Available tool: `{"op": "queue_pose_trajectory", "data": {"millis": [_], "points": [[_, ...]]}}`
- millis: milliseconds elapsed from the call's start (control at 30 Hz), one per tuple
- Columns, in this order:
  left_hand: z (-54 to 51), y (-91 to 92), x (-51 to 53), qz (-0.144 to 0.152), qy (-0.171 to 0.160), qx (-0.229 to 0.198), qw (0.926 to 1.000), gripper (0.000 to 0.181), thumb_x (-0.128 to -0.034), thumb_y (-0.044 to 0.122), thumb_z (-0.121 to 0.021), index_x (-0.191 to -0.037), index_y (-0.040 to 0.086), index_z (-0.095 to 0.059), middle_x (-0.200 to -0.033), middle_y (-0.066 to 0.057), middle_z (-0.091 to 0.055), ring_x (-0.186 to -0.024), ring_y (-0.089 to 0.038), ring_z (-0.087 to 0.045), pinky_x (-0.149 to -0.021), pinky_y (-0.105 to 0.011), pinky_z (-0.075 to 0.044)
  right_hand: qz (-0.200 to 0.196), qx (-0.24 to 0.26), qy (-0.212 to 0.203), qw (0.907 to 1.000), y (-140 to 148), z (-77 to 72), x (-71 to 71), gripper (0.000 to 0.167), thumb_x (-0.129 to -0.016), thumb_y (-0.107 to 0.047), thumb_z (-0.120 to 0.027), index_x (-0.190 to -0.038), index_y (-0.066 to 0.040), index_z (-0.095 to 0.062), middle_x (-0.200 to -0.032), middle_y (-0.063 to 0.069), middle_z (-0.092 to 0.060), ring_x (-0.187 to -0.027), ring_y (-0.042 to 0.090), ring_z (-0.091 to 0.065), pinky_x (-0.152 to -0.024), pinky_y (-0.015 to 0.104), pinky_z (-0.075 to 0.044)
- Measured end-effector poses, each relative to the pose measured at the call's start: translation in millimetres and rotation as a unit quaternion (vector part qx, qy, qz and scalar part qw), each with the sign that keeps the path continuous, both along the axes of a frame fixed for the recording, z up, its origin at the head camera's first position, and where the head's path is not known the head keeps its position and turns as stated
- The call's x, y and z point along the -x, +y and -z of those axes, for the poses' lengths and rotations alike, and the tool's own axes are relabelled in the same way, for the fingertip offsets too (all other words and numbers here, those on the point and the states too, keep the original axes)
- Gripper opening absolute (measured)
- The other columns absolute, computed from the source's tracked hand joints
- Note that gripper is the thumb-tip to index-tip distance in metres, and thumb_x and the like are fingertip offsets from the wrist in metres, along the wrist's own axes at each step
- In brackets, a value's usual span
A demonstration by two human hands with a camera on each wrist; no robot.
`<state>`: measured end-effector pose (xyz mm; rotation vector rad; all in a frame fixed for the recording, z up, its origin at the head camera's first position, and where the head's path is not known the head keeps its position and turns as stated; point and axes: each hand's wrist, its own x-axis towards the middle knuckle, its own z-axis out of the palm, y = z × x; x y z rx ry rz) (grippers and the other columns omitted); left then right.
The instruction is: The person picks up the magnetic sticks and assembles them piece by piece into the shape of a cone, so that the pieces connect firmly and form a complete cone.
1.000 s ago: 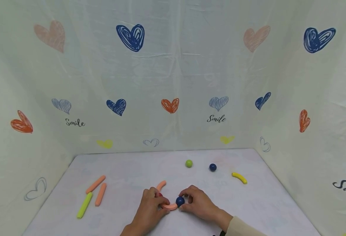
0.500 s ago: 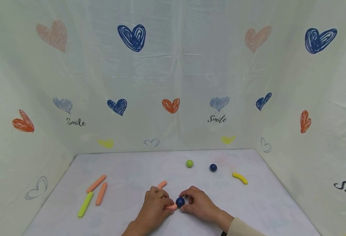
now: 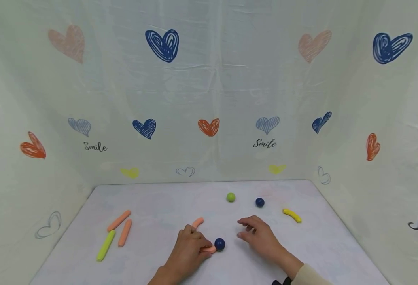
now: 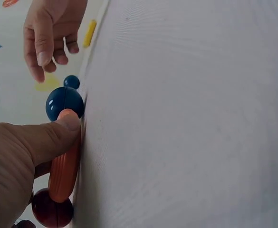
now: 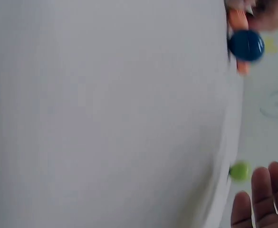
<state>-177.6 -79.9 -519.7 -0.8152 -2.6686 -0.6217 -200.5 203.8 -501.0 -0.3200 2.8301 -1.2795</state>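
Observation:
My left hand (image 3: pixel 189 251) pinches a curved salmon-orange stick (image 4: pixel 65 175), thumb on its near side. A dark blue ball (image 3: pixel 220 244) sits at one end of that stick, touching it. At its other end, in the left wrist view, is a dark red ball (image 4: pixel 52 209), which my left hand hides in the head view. Behind the knuckles, another curved orange stick (image 3: pixel 198 222) shows only partly. My right hand (image 3: pixel 263 239) is to the right of the blue ball, apart from it, its fingers loosely bent and holding nothing.
On the left of the table lie two straight orange sticks (image 3: pixel 119 221) (image 3: pixel 125 233) and a yellow-green stick (image 3: pixel 106 246). Toward the back are a green ball (image 3: pixel 231 197), a second blue ball (image 3: pixel 260 202) and a curved yellow stick (image 3: pixel 292 215). A heart-printed curtain surrounds the table.
My right hand has let go of the blue ball and moved away to the right. Between the first two frames my left hand slid slightly right along the stick, covering the red ball.

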Motion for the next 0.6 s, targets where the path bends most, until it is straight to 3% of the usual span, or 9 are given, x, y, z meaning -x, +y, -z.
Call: {"op": "queue_pose_trajectory", "data": {"millis": [133,233,433,600], "points": [[-1.2,0.7,-1.0,0.002,0.002,-0.006,1.0000,0.016,-0.0803,0.033,-0.092,-0.094,0.033,-0.084,-0.086,0.023,-0.067,-0.095,-0.009,-0.047,-0.076,-0.028,-0.032,0.099,-0.025,0.038,0.9941,38,-7.1,6.6,0.038,-0.096,-0.018,-0.078,-0.133,-0.012,-0.070,-0.124,0.006,-0.067,-0.107,0.017,-0.062,-0.091,0.033,-0.053],[-1.4,1.1,-0.9,0.005,0.003,-0.012,0.9999,0.016,-0.0797,0.032,-0.092,-0.094,0.032,-0.084,-0.086,0.023,-0.068,-0.094,-0.009,-0.046,-0.076,-0.028,-0.033,0.140,-0.053,0.061,0.9869,73,-9.2,11.1,0.042,-0.099,-0.019,-0.074,-0.139,-0.007,-0.065,-0.135,0.015,-0.063,-0.116,0.029,-0.063,-0.098,0.046,-0.053],[-1.7,1.8,-1.0,0.003,0.000,-0.010,0.9999,0.016,-0.0804,0.032,-0.092,-0.095,0.031,-0.084,-0.085,0.022,-0.068,-0.093,-0.008,-0.045,-0.076,-0.028,-0.032,0.177,-0.083,0.034,0.9800,131,-1.8,15.7,0.054,-0.102,-0.025,-0.070,-0.148,-0.002,-0.055,-0.149,0.030,-0.049,-0.130,0.048,-0.052,-0.104,0.066,-0.045],[-3.4,0.7,-1.7,0.000,-0.022,0.000,0.9998,0.014,-0.0832,0.033,-0.090,-0.096,0.031,-0.084,-0.085,0.023,-0.067,-0.092,-0.008,-0.043,-0.075,-0.028,-0.032,0.176,-0.104,-0.021,0.9787,149,3.7,18.9,0.060,-0.101,-0.025,-0.069,-0.151,0.002,-0.050,-0.147,0.036,-0.048,-0.125,0.050,-0.055,-0.099,0.065,-0.048]]}}
